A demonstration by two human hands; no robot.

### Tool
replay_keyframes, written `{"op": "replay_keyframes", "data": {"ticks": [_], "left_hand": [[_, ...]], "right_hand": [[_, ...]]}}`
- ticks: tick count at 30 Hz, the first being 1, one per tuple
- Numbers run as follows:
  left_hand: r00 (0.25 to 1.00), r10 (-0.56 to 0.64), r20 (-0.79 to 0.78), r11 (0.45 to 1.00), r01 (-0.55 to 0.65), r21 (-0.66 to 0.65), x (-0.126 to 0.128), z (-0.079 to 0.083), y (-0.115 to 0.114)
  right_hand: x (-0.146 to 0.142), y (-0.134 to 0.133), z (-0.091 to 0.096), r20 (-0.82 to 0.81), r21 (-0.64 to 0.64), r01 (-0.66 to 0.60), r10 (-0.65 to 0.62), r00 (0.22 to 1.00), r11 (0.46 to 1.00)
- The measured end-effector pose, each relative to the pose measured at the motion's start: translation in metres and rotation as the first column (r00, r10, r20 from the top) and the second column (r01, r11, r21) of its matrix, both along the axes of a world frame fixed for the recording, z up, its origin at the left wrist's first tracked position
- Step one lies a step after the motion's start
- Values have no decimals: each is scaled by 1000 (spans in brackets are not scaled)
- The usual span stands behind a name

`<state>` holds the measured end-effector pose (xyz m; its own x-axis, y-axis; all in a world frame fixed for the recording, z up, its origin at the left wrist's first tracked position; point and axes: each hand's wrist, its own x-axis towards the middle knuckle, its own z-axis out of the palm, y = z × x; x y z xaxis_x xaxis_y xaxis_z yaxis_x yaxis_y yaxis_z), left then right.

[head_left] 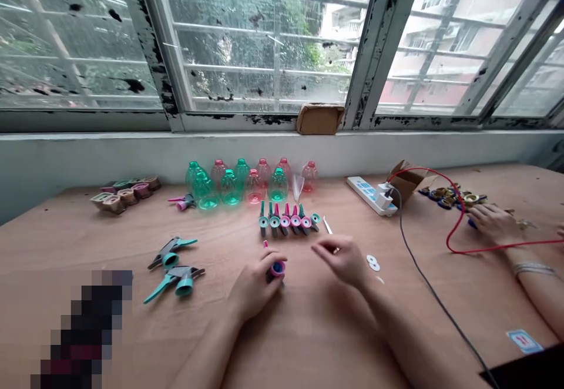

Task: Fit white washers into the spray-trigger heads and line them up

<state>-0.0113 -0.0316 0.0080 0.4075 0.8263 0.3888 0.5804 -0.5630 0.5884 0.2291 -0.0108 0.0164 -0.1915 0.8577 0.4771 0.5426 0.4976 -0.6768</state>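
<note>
My left hand [253, 286] clamps a pink sprayer part [277, 268] above the counter [308, 336]; my right hand [343, 261] pinches together near white washers [373, 263]. Two teal sprayers [185, 283] lie complete; a row of sprayer heads [288, 220] waits.

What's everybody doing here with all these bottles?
A person's left hand grips a pink spray-head part while their right hand hangs pinched just beside small white washers. A row of pink and teal spray heads lies ahead, with green and pink plastic bottles behind it. At the right, another person's hand rests by a heap of blue and gold parts.
</note>
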Motion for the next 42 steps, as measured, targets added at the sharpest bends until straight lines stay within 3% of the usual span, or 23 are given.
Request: {"op": "replay_keyframes", "data": {"ticks": [3, 7, 10, 12, 15, 18, 23, 26, 32, 39, 42], "left_hand": [[1000, -12, 7, 995, 12, -97, 6, -3, 2], [1000, -10, -11, 992, 8, -125, 8, -5, 6], [1000, -25, -14, 995, 24, -98, 9, -5, 6], [1000, -27, -12, 995, 26, -93, 10, -4, 4], [1000, -22, -3, 995, 22, -100, 11, -3, 2], [999, -32, 1, 995, 32, -97, 10, -4, 1], [998, -47, 48, 994, 51, -96, 9, -5, 1], [995, -64, 72, 992, 71, -102, 9, -5, 0], [997, -16, 81, 991, 26, -128, 9, -7, -3], [992, 26, 120, 992, -11, -125, 8, -7, -2], [990, 31, 137, 992, -13, -126, 8, -8, -1]], "right_hand": [[61, -1, 9, 183, -177, 141, -108, 977, 974], [131, -19, -3, 428, -396, 339, -155, 890, 853], [150, -37, -20, 437, -360, 349, -174, 883, 865], [151, -44, -30, 419, -287, 348, -210, 883, 892], [147, -45, -39, 389, -254, 379, -264, 882, 890], [143, -37, -41, 356, -262, 401, -299, 886, 878], [133, -18, -39, 432, -242, 377, -249, 867, 894], [130, -10, -38, 390, -334, 374, -234, 890, 865], [132, 4, -30, 318, -570, 333, -171, 932, 751], [135, 11, -35, 214, -594, 332, -254, 943, 733], [133, 7, -25, 167, -632, 258, -197, 966, 731]]}}
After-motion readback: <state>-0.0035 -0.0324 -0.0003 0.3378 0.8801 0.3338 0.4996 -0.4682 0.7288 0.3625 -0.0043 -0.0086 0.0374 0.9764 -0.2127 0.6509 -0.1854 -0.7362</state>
